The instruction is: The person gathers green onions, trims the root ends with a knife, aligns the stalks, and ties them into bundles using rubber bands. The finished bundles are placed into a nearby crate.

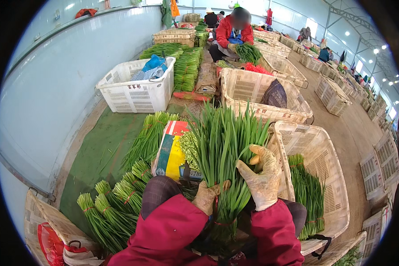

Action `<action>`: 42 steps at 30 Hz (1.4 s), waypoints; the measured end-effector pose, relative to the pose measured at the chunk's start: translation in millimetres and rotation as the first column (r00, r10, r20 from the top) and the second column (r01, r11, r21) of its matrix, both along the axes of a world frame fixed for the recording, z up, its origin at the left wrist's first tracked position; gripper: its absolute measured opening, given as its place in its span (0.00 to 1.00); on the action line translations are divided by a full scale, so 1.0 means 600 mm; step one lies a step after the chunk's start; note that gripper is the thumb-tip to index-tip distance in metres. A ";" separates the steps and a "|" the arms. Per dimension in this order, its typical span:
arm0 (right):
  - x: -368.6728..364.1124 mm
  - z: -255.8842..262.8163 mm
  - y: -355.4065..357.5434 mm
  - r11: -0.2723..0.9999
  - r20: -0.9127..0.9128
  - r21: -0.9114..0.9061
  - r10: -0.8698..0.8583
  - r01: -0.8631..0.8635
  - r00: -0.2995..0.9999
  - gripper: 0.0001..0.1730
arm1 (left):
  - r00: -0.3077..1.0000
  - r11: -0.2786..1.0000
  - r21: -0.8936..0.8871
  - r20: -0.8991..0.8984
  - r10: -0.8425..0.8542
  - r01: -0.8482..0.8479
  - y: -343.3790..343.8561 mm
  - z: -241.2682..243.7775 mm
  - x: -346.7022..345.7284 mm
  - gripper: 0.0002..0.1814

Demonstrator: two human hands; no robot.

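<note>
A large bundle of long green leaves, probably garlic chives [224, 143], stands upright in front of me, with red ties low around it. My left hand [210, 196], in a stained glove, is closed around its lower part. To the right of the leaves is my right hand [261, 176], also gloved, its thumb and fingers spread and curved at the outer leaves; whether a leaf is pinched is unclear. Behind the bundle, cut stem pieces [189, 149] lie on a colourful printed sack [173, 158]. Tied chive bundles [128, 193] lie on the left.
At the right, a plastic crate [332, 173] holds tied bundles. Another crate [266, 111] with a dark bag stands ahead, and a white crate [136, 96] with blue items at the left. A person in red [222, 33] sits beyond, holding greens. A wall [46, 83] runs along the left.
</note>
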State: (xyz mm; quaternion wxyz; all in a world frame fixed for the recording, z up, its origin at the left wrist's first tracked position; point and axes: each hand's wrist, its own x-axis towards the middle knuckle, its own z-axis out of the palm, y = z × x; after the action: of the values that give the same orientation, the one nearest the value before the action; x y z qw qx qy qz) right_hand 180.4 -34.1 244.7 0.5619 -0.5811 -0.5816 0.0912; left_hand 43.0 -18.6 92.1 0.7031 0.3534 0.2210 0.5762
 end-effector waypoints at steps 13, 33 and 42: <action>0.003 -0.006 0.003 0.981 -0.402 -0.080 0.129 -0.176 0.906 0.13 | 1.000 0.965 0.260 -0.018 -0.017 0.021 0.007 0.000 -0.013 0.23; 0.021 -0.022 0.004 0.949 -0.606 -0.044 0.223 -0.312 0.763 0.09 | 0.946 0.918 -0.328 0.302 -0.121 0.222 0.007 -0.022 -0.010 0.29; 0.023 -0.022 0.004 0.953 -0.636 -0.148 0.113 -0.264 0.763 0.07 | 0.999 0.993 -0.120 -0.046 -0.003 -0.002 -0.014 0.011 0.007 0.23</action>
State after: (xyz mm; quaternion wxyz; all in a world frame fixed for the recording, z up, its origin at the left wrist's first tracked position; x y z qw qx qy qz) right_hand 194.2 -31.9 231.5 0.6386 -0.5175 -0.4053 0.4001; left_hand 47.5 -26.8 98.8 0.7180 0.3235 0.2712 0.5534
